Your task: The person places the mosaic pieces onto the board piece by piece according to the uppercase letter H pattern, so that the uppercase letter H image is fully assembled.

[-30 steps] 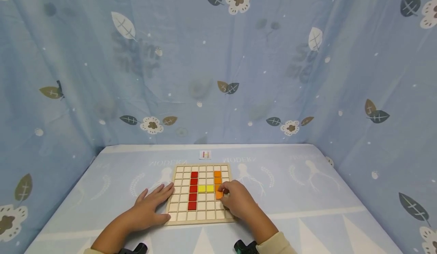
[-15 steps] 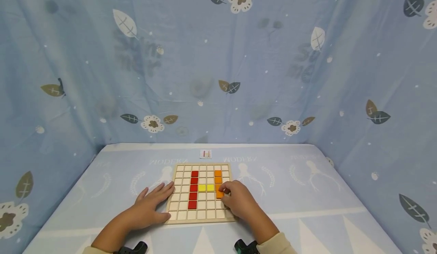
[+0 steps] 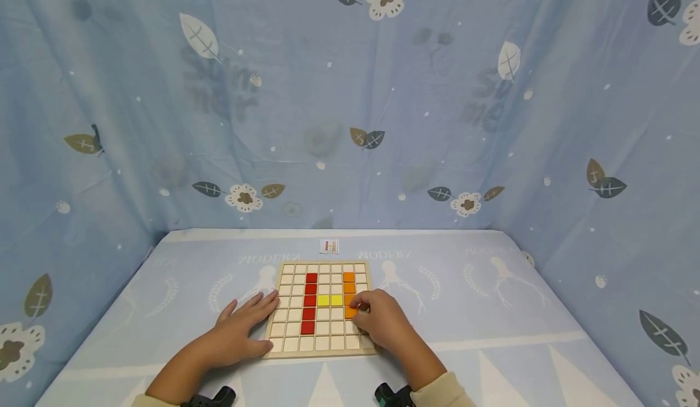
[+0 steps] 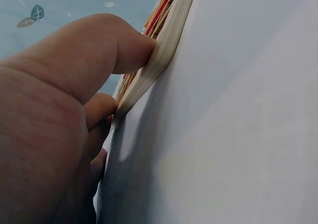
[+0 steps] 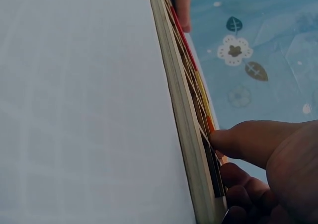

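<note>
A wooden grid board (image 3: 322, 353) with cream squares lies on the table. Several red tiles (image 3: 308, 313) form one column, two yellow tiles (image 3: 330, 300) lie side by side, and several orange tiles (image 3: 349, 288) form a column at the right. My left hand (image 3: 236, 334) rests at the board's left edge, fingers spread. In the left wrist view its thumb (image 4: 117, 42) presses the frame near the corner. My right hand (image 3: 383, 321) reaches over the right edge, thumb and curled index finger pinching the lowest orange tile (image 3: 350, 313), which they partly cover.
A small card (image 3: 329, 246) with a coloured grid pattern lies behind the board. Black devices (image 3: 219, 396) show near both wrists at the table's front. A blue patterned curtain (image 3: 350, 91) surrounds the table (image 3: 492, 310) at the back and sides.
The lowest orange tile, slightly askew a second ago, now lines up with the column, my right fingertips still at it. My left hand has stayed in place.
</note>
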`<state>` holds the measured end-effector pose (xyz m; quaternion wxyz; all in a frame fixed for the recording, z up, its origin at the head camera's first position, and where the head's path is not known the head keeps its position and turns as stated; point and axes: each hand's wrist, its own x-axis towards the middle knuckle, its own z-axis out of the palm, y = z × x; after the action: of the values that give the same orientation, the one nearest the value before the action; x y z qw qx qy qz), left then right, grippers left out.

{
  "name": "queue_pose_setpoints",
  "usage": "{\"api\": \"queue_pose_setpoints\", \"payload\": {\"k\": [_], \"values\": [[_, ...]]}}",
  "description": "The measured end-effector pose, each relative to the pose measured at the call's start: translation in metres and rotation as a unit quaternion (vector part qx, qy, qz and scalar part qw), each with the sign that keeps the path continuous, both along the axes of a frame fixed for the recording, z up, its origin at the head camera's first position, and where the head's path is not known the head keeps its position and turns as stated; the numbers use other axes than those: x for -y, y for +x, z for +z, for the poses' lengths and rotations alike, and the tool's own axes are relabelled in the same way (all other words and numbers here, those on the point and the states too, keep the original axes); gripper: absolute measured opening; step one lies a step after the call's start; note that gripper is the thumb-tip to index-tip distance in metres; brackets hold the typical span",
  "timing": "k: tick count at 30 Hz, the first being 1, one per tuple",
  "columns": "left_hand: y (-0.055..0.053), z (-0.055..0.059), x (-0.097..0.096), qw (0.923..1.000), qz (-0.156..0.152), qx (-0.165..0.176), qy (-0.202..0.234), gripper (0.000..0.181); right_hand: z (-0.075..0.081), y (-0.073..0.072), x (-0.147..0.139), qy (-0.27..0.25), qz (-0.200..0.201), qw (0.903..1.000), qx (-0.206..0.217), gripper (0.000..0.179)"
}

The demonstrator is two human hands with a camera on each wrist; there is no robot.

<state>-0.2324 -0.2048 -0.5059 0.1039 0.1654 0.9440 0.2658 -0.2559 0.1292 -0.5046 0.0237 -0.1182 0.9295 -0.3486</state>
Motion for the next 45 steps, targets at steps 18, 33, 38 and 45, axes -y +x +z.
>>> {"api": "queue_pose_setpoints", "payload": {"k": [18,33,38,45], "values": [[0.0,-0.003,0.002,1.0,0.009,0.001,-0.001,0.093,0.011,-0.006,-0.024,-0.014,0.013,0.9998,0.01,0.026],[-0.003,-0.003,0.001,1.0,0.0,0.004,-0.001,0.093,0.002,0.012,-0.097,0.068,-0.01,0.9963,0.05,0.05],[-0.004,-0.005,0.002,1.0,0.0,0.005,0.001,0.093,-0.003,0.013,-0.102,0.063,0.004,0.9962,0.059,0.053],[-0.003,-0.005,0.002,1.0,0.0,0.002,-0.001,0.094,-0.002,0.015,-0.108,0.069,0.008,0.9956,0.063,0.045]]}}
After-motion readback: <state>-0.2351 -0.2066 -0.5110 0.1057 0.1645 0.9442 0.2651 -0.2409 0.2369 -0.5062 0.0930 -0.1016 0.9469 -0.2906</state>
